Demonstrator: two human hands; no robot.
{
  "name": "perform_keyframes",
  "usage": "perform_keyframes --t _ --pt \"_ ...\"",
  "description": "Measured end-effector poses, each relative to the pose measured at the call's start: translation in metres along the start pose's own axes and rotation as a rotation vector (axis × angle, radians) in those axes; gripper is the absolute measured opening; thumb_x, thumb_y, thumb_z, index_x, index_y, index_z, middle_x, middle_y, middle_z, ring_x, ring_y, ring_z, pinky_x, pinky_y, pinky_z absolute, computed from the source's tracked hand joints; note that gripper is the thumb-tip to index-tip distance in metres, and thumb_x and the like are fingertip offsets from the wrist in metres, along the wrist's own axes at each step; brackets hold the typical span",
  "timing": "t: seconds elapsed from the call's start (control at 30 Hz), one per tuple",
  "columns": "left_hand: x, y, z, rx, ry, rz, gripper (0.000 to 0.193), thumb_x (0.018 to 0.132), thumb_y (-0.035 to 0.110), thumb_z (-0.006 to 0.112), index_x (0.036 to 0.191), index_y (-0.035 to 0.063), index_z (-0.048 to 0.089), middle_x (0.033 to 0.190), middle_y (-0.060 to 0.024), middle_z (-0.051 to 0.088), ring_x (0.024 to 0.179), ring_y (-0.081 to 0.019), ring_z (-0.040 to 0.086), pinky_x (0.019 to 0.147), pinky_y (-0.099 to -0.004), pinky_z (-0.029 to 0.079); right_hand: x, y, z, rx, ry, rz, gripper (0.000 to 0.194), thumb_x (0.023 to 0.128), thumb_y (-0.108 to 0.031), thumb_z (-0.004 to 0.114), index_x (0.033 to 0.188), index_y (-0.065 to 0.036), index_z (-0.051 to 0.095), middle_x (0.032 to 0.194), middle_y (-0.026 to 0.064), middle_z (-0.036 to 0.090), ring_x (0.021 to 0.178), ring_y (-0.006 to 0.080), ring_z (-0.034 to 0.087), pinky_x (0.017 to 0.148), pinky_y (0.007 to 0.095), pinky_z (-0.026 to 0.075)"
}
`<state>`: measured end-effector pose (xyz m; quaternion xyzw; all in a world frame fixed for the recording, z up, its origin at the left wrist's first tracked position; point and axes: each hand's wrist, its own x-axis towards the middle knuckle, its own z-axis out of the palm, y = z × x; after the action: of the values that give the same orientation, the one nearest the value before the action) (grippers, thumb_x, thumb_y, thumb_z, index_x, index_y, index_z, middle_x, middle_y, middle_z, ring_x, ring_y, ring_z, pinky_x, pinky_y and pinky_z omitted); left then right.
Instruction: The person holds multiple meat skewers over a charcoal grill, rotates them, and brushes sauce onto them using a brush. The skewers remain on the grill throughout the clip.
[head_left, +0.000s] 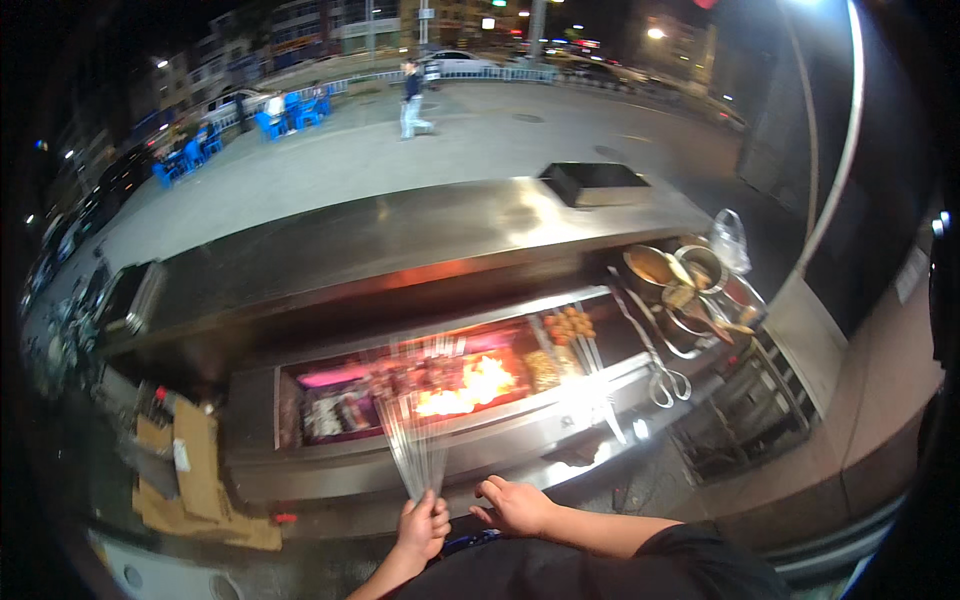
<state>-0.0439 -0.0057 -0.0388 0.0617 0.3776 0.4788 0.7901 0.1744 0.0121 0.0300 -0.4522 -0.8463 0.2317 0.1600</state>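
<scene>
My left hand (423, 527) grips the ends of a fanned bundle of metal skewers (412, 446). Their far ends carry pieces of meat (405, 375), blurred, above the charcoal grill (517, 411). Bright flames (472, 388) rise beside the meat. To the right of the bundle, my right hand (516, 505) hangs in front of the grill's near edge, fingers loosely curled and apart, with nothing seen in it. Whitish coals (330, 416) lie at the grill's left end. Farther right, skewers with round browned pieces (570, 326) rest across the grill.
Long metal tongs (660, 375) lie right of the grill, near several pots (649, 266) of sauce or seasoning. A steel shelf (360, 225) runs behind the fire, bearing a metal box (592, 184). Flattened cardboard (196, 457) stands at left. A person (412, 101) walks across the pavement beyond.
</scene>
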Motion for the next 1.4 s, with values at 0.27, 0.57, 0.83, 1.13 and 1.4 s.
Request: perform_keyframes --t 0.27,0.57,0.83,1.13,1.4 --pt "-0.014 0.002 0.016 0.157 0.283 0.183 0.019 0.104 0.027 0.051 0.115 0.0121 0.051 0.086 -0.0070 0.057 0.047 -0.0079 0.037 0.037 -0.0205 0.025 -0.150 0.136 0.011 -0.070 0.022 0.585 0.036 0.096 -0.038 0.058 0.092 -0.002 0.059 0.091 0.0218 0.065 0.088 0.0427 0.064 0.076 0.0508 0.052" --pt "-0.014 -0.008 0.036 0.142 0.207 0.198 0.012 0.100 0.018 0.058 0.109 0.0094 0.057 0.085 -0.0031 0.058 0.049 -0.0032 0.036 0.039 -0.0191 0.024 -0.364 0.331 0.076 -0.071 -0.677 1.002 0.044 0.091 -0.041 0.055 0.110 -0.003 0.068 0.107 0.0222 0.069 0.099 0.0420 0.065 0.086 0.0488 0.052" --pt "-0.006 -0.020 0.072 0.078 0.328 0.312 0.022 0.104 0.029 0.050 0.113 0.0097 0.055 0.085 -0.0072 0.059 0.047 -0.0043 0.034 0.037 -0.0182 0.024 -0.328 0.371 0.074 0.048 -0.421 1.010 0.046 0.089 -0.043 0.062 0.103 0.000 0.070 0.101 0.0234 0.070 0.099 0.0398 0.067 0.086 0.0443 0.053" --pt "-0.011 -0.027 0.077 0.239 0.608 0.452 0.026 0.107 0.033 0.041 0.111 0.0087 0.050 0.082 -0.0091 0.060 0.044 -0.0057 0.035 0.035 -0.0202 0.024 -0.281 0.418 0.080 0.170 -0.267 0.951 0.040 0.087 -0.035 0.067 0.105 0.001 0.070 0.102 0.0209 0.072 0.099 0.0361 0.068 0.088 0.0419 0.052" --pt "-0.003 -0.016 0.065 0.367 0.659 0.583 0.021 0.106 0.027 0.045 0.099 0.0079 0.049 0.078 -0.0083 0.060 0.043 -0.0058 0.036 0.035 -0.0211 0.024 -0.328 0.451 0.112 0.264 -0.273 1.309 0.038 0.091 -0.033 0.066 0.099 0.004 0.069 0.093 0.0212 0.071 0.085 0.0344 0.069 0.071 0.0424 0.054"
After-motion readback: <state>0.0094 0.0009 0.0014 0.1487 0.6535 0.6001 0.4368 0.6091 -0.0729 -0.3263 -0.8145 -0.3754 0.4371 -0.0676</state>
